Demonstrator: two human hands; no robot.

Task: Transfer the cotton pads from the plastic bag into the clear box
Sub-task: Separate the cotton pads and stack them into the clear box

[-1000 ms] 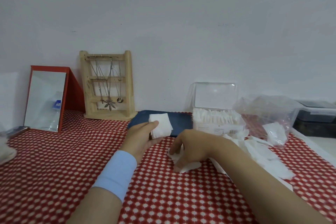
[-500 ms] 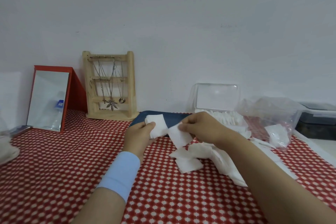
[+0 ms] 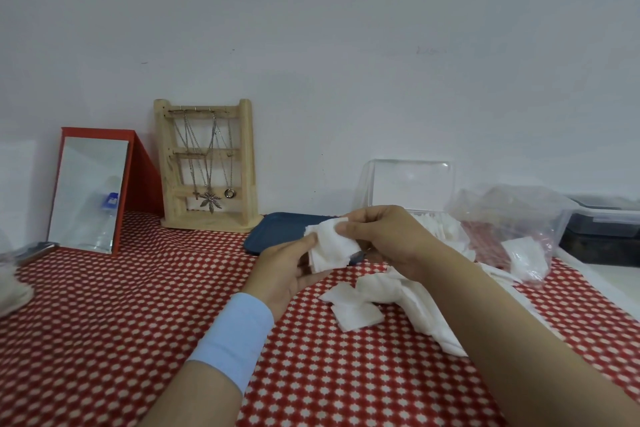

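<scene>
Cotton pads (image 3: 334,251) pinched at their edges by left hand (image 3: 287,269) and right hand (image 3: 384,237); loose pads (image 3: 356,310) lie beneath.

Bare red-and-white tablecloth (image 3: 104,340) spreads across the near left, open to a passing hand. Ahead, the left hand (image 3: 287,267) and right hand (image 3: 384,236) grip a stack of cotton pads (image 3: 332,248) directly in front of the clear box (image 3: 410,185), its raised lid walling off the rear. A crumpled plastic bag (image 3: 512,218) crowds the box's right side; loose pads (image 3: 356,310) litter the cloth beneath the right forearm. A mirror (image 3: 90,191) and jewellery stand (image 3: 207,163) line the wall at left.
</scene>
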